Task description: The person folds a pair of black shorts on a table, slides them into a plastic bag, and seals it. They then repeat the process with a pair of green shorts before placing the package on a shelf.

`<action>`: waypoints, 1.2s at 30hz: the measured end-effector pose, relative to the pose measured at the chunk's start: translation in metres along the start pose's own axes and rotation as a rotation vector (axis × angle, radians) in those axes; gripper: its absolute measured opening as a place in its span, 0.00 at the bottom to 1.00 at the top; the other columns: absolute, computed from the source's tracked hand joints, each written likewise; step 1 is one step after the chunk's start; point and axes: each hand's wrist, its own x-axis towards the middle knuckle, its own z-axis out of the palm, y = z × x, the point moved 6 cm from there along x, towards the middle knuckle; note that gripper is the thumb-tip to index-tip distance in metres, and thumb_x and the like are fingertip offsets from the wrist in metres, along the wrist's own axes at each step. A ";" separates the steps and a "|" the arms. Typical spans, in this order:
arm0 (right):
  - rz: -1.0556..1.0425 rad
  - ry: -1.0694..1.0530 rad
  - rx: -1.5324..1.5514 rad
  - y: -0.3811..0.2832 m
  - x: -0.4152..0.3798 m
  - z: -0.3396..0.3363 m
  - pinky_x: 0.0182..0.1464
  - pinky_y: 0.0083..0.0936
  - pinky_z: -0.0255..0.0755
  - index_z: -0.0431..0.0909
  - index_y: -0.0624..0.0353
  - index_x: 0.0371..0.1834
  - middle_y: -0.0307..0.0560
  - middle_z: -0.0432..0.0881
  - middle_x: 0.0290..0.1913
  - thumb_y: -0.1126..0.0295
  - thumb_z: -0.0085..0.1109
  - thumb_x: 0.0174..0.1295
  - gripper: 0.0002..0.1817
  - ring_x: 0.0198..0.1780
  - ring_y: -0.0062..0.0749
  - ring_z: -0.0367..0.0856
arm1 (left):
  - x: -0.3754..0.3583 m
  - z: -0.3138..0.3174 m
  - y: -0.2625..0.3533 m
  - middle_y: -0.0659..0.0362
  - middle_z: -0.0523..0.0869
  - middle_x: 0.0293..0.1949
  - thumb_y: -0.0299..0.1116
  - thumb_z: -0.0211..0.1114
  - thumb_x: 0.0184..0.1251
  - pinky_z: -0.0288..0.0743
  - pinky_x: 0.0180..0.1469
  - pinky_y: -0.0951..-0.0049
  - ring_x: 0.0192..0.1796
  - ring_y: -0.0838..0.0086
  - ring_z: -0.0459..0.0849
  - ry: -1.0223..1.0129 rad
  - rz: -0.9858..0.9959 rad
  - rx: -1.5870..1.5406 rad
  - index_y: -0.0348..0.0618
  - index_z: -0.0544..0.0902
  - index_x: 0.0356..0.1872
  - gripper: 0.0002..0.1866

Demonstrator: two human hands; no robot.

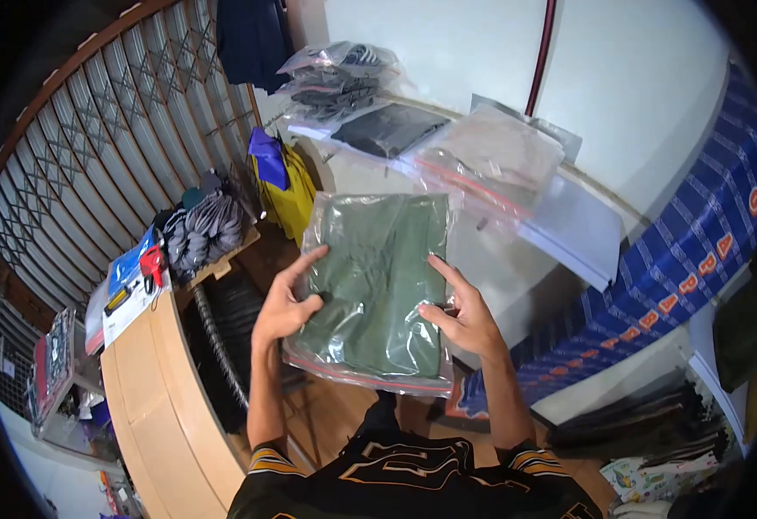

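Between my hands is a clear plastic zip bag [383, 285] with a folded green garment inside and a red seal line along the edge nearest my body. My left hand [290, 298] grips its left side, thumb and index finger on the upper face. On the right side, my right hand [465, 313] holds it the same way. The other fingers of both hands are mostly hidden under the bag. It is held in the air in front of my chest, and its plastic looks wrinkled and shiny.
Ahead, a wall shelf [573, 229] bears a bagged light garment [491, 156], a bagged dark one [389, 130] and a stack of bagged clothes [335, 82]. A curved wooden counter [158, 406] stands left, with red scissors or a similar tool [151, 264] near its end. A blue banner [646, 277] runs along the right.
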 end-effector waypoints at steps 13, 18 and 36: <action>-0.096 0.335 -0.140 0.038 0.364 -0.062 0.80 0.40 0.63 0.64 0.76 0.80 0.74 0.71 0.78 0.56 0.77 0.61 0.50 0.80 0.58 0.70 | 0.427 -0.126 -0.043 0.53 0.87 0.62 0.27 0.65 0.53 0.79 0.60 0.69 0.53 0.69 0.86 -0.179 0.126 0.444 0.41 0.79 0.75 0.39; -0.018 0.533 -0.347 0.063 0.437 -0.070 0.84 0.46 0.56 0.53 0.77 0.84 0.87 0.58 0.80 0.53 0.77 0.60 0.58 0.84 0.73 0.56 | 0.532 -0.144 -0.123 0.42 0.83 0.69 0.36 0.78 0.56 0.77 0.68 0.62 0.65 0.56 0.84 0.012 0.275 0.621 0.41 0.78 0.75 0.41; -0.268 0.570 -0.248 0.081 0.438 -0.008 0.84 0.60 0.48 0.49 0.75 0.84 0.87 0.44 0.84 0.60 0.71 0.65 0.53 0.85 0.82 0.47 | 0.455 -0.066 -0.179 0.34 0.58 0.84 0.57 0.74 0.69 0.42 0.81 0.25 0.87 0.36 0.50 0.230 0.101 0.747 0.50 0.72 0.80 0.43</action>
